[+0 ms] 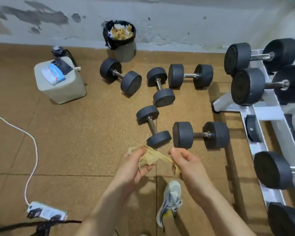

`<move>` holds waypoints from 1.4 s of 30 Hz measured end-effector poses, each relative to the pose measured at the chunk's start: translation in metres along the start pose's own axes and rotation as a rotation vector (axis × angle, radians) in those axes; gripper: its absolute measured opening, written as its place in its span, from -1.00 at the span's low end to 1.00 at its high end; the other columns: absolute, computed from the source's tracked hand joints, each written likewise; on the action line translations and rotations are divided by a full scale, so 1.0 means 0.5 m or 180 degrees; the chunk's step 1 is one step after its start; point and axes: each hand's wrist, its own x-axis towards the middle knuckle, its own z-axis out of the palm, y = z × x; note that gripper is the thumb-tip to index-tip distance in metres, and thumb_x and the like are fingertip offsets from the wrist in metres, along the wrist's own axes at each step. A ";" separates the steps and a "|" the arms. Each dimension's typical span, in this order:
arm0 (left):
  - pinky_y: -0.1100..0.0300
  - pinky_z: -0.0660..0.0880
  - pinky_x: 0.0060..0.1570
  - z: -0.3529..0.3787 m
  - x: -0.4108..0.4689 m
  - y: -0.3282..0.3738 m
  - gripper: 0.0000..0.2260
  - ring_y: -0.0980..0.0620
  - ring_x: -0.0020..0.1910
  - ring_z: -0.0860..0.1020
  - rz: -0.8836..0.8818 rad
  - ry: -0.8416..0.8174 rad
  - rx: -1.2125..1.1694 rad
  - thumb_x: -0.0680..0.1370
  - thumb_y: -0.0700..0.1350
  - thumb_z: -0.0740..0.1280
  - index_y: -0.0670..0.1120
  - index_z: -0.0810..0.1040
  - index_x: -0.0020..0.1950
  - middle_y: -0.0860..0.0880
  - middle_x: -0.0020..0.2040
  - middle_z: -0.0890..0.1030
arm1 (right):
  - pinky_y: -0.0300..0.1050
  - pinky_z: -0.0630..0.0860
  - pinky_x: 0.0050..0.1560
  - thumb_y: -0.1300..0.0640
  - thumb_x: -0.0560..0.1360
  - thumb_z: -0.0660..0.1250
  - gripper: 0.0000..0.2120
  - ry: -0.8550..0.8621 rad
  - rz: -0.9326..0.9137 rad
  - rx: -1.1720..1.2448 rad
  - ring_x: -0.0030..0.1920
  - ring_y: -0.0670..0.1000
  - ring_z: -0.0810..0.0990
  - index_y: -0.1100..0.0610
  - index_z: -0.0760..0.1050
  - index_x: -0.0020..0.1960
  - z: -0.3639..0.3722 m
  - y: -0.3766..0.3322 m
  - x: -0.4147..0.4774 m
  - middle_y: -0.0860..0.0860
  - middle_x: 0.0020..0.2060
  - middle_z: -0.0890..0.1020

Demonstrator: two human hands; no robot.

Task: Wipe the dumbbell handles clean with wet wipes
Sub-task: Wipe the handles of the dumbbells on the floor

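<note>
Both hands hold one soiled, yellow-brown wet wipe [152, 156], stretched and twisted between them above the floor. My left hand [134, 169] grips its left end and my right hand [187, 165] grips its right end. Several black dumbbells with metal handles lie on the brown floor ahead; the two nearest are a small dumbbell [152, 126] and a bigger dumbbell [200, 135], just beyond my hands. A pack of wet wipes [53, 74] lies on a white jerrycan [61, 89] at the left.
A bin [120, 40] filled with used wipes stands by the wall. A white rack [266, 114] with larger dumbbells runs along the right. A phone [62, 65] lies next to the wipes pack. A power strip [46, 212] and its cable are at the lower left. My shoe [170, 201] is below my hands.
</note>
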 end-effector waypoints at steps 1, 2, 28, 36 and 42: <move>0.16 0.57 -0.20 0.011 0.033 0.017 -0.93 0.02 -0.28 0.63 0.0062 0.0050 0.0121 0.59 -0.19 0.31 -0.14 0.55 -0.07 -0.09 -0.24 0.67 | -0.24 0.45 -0.21 0.03 0.51 0.39 -0.89 -0.0164 -0.0062 -0.0144 -0.31 -0.17 0.55 0.05 0.61 -0.04 -0.006 -0.016 0.036 -0.11 -0.30 0.62; 0.16 0.53 -0.21 0.026 0.068 0.033 -0.94 0.04 -0.32 0.61 0.0114 0.0096 0.0260 0.58 -0.19 0.32 -0.13 0.56 -0.08 -0.08 -0.26 0.64 | -0.28 0.44 -0.27 0.07 0.47 0.43 -0.94 -0.0272 -0.0103 -0.0365 -0.35 -0.20 0.53 0.03 0.61 -0.07 -0.011 -0.031 0.074 -0.15 -0.33 0.60; 0.16 0.45 -0.28 -0.096 1.155 -0.196 -0.86 0.08 -0.24 0.59 0.0958 0.0799 0.2851 0.53 0.07 0.37 0.04 0.60 -0.16 0.07 -0.22 0.64 | -0.03 0.52 -0.26 0.11 0.45 0.40 -0.89 0.0488 -0.0175 -0.1689 -0.34 0.02 0.58 0.13 0.66 -0.16 0.024 0.318 1.198 0.02 -0.39 0.65; 0.35 0.27 -0.32 -0.086 1.199 -0.248 -0.89 0.19 -0.30 0.45 0.2306 0.0694 0.3631 0.50 -0.02 0.40 0.09 0.48 -0.18 0.16 -0.29 0.51 | -0.01 0.59 -0.14 -0.03 0.42 0.38 -0.84 0.0431 -0.0555 -0.2227 -0.21 -0.03 0.61 0.06 0.62 -0.20 0.085 0.366 1.209 -0.06 -0.30 0.63; 0.26 0.44 -0.05 -0.093 1.188 -0.261 -0.72 0.13 -0.02 0.51 0.2489 0.0306 0.3809 0.58 -0.17 0.30 0.05 0.55 0.27 0.10 0.05 0.56 | -0.05 0.52 0.01 -0.08 0.57 0.23 -0.71 0.0364 -0.0906 -0.3172 -0.05 0.03 0.57 0.10 0.59 0.08 0.109 0.365 1.180 0.01 -0.08 0.62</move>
